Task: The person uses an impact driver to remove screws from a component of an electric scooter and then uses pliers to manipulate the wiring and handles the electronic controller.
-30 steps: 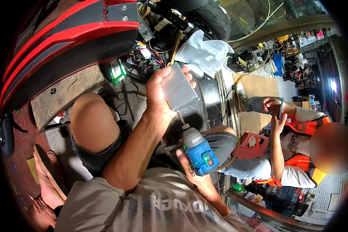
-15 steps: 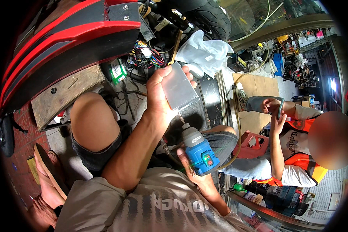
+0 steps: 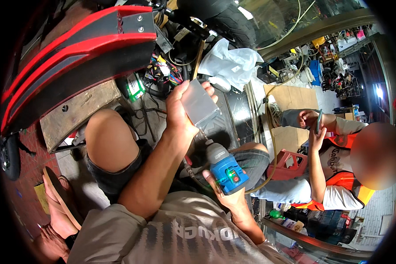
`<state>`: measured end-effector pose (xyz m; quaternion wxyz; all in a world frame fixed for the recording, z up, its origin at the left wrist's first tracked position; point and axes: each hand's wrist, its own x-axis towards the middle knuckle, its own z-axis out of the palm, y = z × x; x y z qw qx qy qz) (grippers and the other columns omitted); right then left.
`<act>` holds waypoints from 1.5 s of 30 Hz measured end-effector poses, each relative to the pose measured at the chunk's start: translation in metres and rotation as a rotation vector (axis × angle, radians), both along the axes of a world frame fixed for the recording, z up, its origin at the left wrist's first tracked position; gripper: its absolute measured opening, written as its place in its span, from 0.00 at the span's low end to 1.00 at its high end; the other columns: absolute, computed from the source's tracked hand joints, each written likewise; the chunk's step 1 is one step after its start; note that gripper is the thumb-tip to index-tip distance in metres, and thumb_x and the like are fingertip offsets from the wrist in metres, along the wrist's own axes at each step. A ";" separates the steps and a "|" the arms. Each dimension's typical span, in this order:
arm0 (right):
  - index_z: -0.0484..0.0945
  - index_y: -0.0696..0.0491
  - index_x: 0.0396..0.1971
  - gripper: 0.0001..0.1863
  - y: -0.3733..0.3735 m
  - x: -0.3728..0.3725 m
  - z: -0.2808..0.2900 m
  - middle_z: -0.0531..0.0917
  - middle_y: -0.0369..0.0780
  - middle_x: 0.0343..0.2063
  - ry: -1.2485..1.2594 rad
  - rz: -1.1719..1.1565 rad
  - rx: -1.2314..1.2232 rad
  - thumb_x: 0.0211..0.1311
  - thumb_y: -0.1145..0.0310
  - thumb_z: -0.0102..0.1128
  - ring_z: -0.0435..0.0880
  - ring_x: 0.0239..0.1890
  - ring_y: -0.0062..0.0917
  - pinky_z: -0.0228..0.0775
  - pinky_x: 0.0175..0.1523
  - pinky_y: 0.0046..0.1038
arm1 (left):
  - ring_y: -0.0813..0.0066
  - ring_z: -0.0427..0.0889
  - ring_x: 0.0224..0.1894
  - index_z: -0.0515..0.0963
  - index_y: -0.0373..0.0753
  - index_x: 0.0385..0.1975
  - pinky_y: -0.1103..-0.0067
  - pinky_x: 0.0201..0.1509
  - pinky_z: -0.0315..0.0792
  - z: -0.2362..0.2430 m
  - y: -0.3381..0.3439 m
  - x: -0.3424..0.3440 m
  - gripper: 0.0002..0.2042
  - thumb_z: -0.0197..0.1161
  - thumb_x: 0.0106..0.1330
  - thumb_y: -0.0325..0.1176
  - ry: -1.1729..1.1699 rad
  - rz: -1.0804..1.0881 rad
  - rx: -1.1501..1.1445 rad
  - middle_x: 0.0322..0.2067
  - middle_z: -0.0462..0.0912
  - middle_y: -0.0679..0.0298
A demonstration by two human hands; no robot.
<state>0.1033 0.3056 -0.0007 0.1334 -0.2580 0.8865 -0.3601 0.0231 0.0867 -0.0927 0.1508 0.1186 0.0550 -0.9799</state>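
Cluttered repair shop, looked down on from head height, with pale flooring point(image 3: 71, 163) around bent knees. Raised above that floor, resting on no surface: a flat, clear, plastic-looking box point(image 3: 201, 104), held in the left hand point(image 3: 179, 115). Fingers spread about as wide as the box, thumb at its left edge, fingertips showing past the far right edge; probably gripped by the rims to leave the broad face uncovered and steady.

Just below, in the right hand point(image 3: 233, 199): a blue power drill point(image 3: 228, 171), thumb along its left side. Other fingers mostly hidden behind the tool; cannot tell how tightly wrapped. Seated low against the palm, likely to bear its weight. Angled up toward the box's lower edge, with a thin bit point(image 3: 202, 133) ending close by; cannot tell whether touching.

Past the box's far edge, coloured wires point(image 3: 165, 70) and a crumpled white plastic bag point(image 3: 229, 61), perhaps lying there to leave room for both arms. Far left, a red-and-black body panel point(image 3: 97, 61) above the far edge of a wooden crate point(image 3: 88, 105), possibly propped. To the right, beside a red plastic stool point(image 3: 300, 160), a co-worker point(image 3: 336, 163) with a phone point(image 3: 319, 122) raised, probably for viewing.
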 end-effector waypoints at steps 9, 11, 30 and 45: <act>0.88 0.56 0.43 0.15 0.041 -0.008 -0.008 0.91 0.41 0.34 0.139 -0.055 -0.162 0.62 0.68 0.85 0.91 0.32 0.29 0.82 0.40 0.31 | 0.55 0.88 0.51 0.82 0.42 0.58 0.57 0.55 0.85 -0.014 -0.003 0.008 0.32 0.66 0.75 0.67 -0.560 -0.153 -0.246 0.51 0.89 0.56; 0.88 0.56 0.46 0.15 0.047 -0.015 -0.018 0.90 0.38 0.35 -0.009 -0.164 -0.261 0.66 0.67 0.84 0.88 0.32 0.25 0.80 0.40 0.29 | 0.63 0.88 0.44 0.81 0.49 0.58 0.63 0.43 0.85 0.003 -0.002 0.018 0.30 0.72 0.71 0.67 -0.732 -0.248 -0.336 0.48 0.89 0.66; 0.81 0.59 0.58 0.23 0.080 -0.106 -0.091 0.90 0.48 0.50 -0.846 -0.451 -0.961 0.63 0.78 0.76 0.88 0.32 0.32 0.83 0.35 0.34 | 0.49 0.89 0.43 0.67 0.26 0.75 0.50 0.51 0.85 0.019 -0.038 0.040 0.48 0.67 0.63 0.58 -0.004 -0.318 -0.536 0.48 0.87 0.47; 0.82 0.64 0.55 0.25 0.067 -0.112 -0.082 0.86 0.42 0.33 -0.815 -0.407 -0.926 0.63 0.67 0.77 0.86 0.30 0.30 0.78 0.38 0.31 | 0.55 0.91 0.45 0.76 0.30 0.67 0.62 0.47 0.89 0.026 -0.032 0.055 0.38 0.62 0.71 0.62 -0.373 -0.186 -0.862 0.52 0.89 0.48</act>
